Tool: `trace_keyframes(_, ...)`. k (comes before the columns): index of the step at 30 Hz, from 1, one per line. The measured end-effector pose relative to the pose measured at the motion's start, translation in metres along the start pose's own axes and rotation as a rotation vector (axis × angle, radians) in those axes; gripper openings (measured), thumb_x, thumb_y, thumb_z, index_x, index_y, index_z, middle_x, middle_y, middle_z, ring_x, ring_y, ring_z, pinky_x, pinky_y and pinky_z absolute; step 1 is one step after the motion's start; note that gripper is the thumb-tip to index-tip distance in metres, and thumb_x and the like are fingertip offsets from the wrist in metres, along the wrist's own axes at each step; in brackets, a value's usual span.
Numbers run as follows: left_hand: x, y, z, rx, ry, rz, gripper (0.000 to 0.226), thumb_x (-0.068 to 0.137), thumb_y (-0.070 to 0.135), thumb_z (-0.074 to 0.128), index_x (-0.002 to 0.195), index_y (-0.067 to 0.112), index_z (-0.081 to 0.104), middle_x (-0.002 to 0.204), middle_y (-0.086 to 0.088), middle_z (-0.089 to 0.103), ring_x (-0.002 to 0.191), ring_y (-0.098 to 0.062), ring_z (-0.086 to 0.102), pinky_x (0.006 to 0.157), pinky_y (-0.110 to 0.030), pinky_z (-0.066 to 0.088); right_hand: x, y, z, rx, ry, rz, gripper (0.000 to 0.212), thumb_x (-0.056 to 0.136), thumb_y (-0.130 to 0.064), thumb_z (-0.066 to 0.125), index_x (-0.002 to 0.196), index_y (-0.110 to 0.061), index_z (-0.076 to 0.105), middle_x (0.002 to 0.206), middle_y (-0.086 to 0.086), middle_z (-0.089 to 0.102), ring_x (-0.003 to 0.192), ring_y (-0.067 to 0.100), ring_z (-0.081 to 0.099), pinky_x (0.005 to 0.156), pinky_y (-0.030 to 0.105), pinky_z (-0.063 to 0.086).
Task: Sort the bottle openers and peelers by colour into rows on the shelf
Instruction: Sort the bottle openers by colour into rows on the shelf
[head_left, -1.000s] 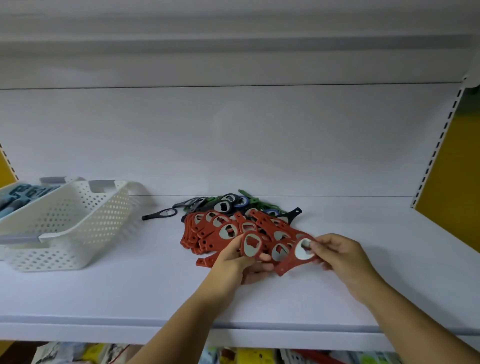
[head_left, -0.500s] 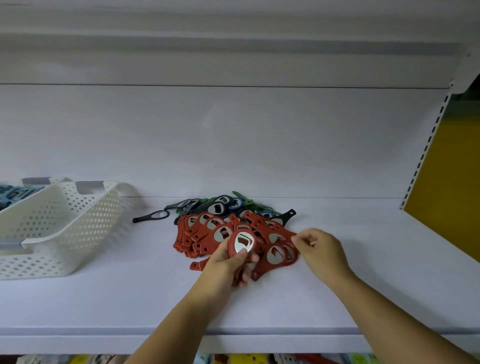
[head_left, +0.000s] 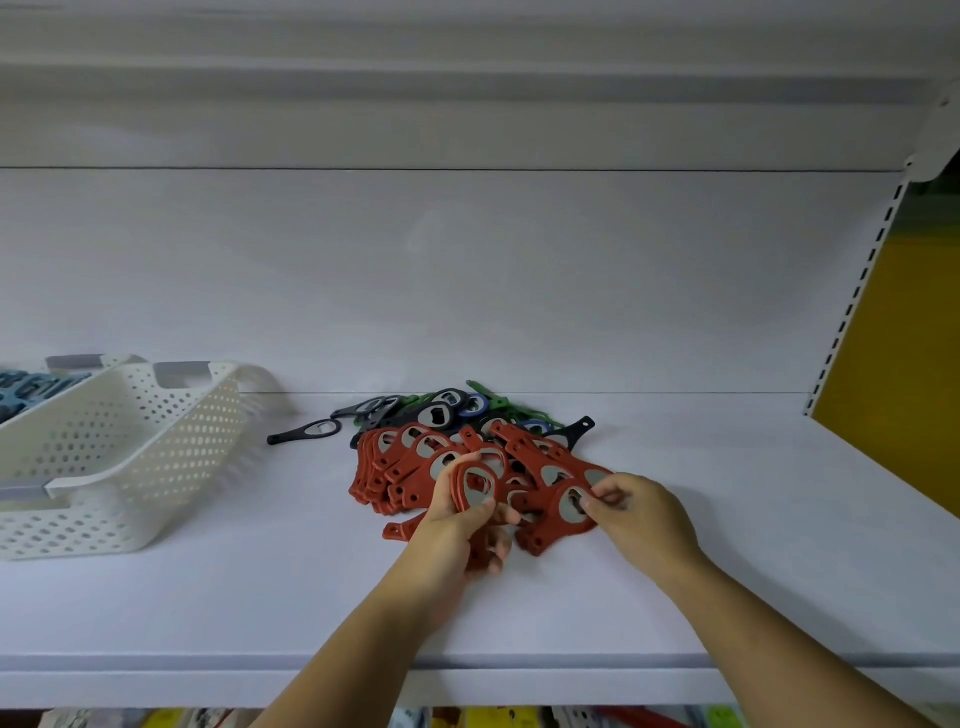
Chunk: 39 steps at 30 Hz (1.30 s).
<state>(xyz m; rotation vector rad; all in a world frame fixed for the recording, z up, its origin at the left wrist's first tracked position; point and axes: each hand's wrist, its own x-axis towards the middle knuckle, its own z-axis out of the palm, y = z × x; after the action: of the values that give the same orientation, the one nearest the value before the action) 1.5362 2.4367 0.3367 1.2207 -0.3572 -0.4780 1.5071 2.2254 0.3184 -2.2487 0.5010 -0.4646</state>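
My left grip (head_left: 452, 525) clasps a stack of red openers (head_left: 474, 486) while my right grip (head_left: 639, 514) beside it pinches another red opener (head_left: 561, 515), gathering one colour.

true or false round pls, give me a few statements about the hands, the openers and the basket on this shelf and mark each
1. The left hand grips a stack of red openers. True.
2. The right hand lies flat and empty. False: it pinches a single red opener at its metal ring.
3. The white basket stands left of the red pile. True.
4. The lone black opener lies inside the basket. False: it lies on the shelf, between basket and pile.
5. The black, green and blue openers lie in front of the red pile. False: they lie behind it, nearer the back wall.
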Motion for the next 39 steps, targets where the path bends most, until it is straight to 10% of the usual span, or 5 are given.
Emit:
trace_keyframes(9, -0.001, 0.002, 0.001, -0.046, -0.006, -0.035, 0.038, 0.099, 0.003, 0.042, 0.123, 0.032, 0.048, 0.104, -0.022, 0.068, 0.096, -0.033, 0.068, 0.080, -0.037, 0.057, -0.004, -0.023, -0.023, 0.613, -0.070, 0.064, 0.013, 0.087, -0.003, 0.064, 0.076, -0.007, 0.070, 0.066, 0.009, 0.068, 0.054, 0.013, 0.060, 0.052, 0.019, 0.052)
trace_keyframes(15, -0.006, 0.005, 0.002, 0.119, -0.083, 0.005, 0.042, 0.089, 0.031, 0.057, 0.129, 0.027, 0.045, 0.087, -0.010, 0.069, 0.065, -0.022, 0.062, 0.056, -0.028, 0.050, -0.013, -0.067, 0.012, 0.251, -0.143, -0.182, 0.017, 0.079, -0.015, 0.076, 0.069, -0.026, 0.068, 0.059, -0.005, 0.066, 0.051, 0.004, 0.060, 0.054, 0.019, 0.051)
trace_keyframes(19, -0.003, -0.001, -0.004, 0.165, -0.086, 0.011, 0.058, 0.087, -0.004, 0.060, 0.126, 0.036, 0.047, 0.078, -0.011, 0.060, 0.056, -0.016, 0.050, 0.047, -0.024, 0.036, -0.014, -0.056, 0.018, 0.017, -0.014, -0.361, 0.020, 0.080, -0.031, 0.073, 0.064, -0.028, 0.062, 0.070, -0.011, 0.060, 0.060, 0.002, 0.054, 0.057, 0.015, 0.042)
trace_keyframes(26, 0.001, 0.000, -0.005, 0.092, -0.034, 0.000, 0.051, 0.089, -0.007, 0.044, 0.115, 0.036, 0.051, 0.080, -0.009, 0.064, 0.054, -0.018, 0.047, 0.045, -0.025, 0.031, -0.007, 0.000, -0.010, -0.268, 0.061, -0.127, 0.022, 0.085, -0.039, 0.066, 0.083, -0.017, 0.065, 0.087, -0.005, 0.055, 0.070, 0.007, 0.052, 0.058, 0.015, 0.036)
trace_keyframes(39, 0.000, 0.000, -0.002, 0.090, -0.038, -0.066, 0.042, 0.090, -0.002, 0.048, 0.116, 0.030, 0.052, 0.062, -0.011, 0.051, 0.052, -0.021, 0.047, 0.045, -0.027, 0.035, -0.002, 0.010, -0.011, 0.104, -0.007, 0.032, 0.011, 0.086, -0.020, 0.068, 0.077, -0.018, 0.062, 0.080, -0.003, 0.066, 0.076, 0.015, 0.062, 0.065, 0.025, 0.046)
